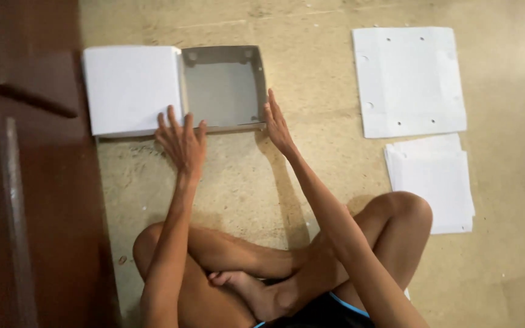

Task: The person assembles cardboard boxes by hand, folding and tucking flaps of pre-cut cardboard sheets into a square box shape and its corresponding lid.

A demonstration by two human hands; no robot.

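An open white cardboard box [224, 85] with a grey inside lies on the floor ahead of me. Its white lid panel [130, 88] is folded out flat to the left. My left hand [182, 141] rests with fingers spread at the box's near edge, where lid and box meet. My right hand [278, 126] is flat against the box's right near corner, fingers straight. Neither hand grips anything.
A flat unfolded white cardboard sheet [408, 80] with small holes lies at the right. A stack of white sheets [434, 182] sits below it. A dark wooden door [28, 182] runs along the left. My crossed legs [274, 267] are at the bottom.
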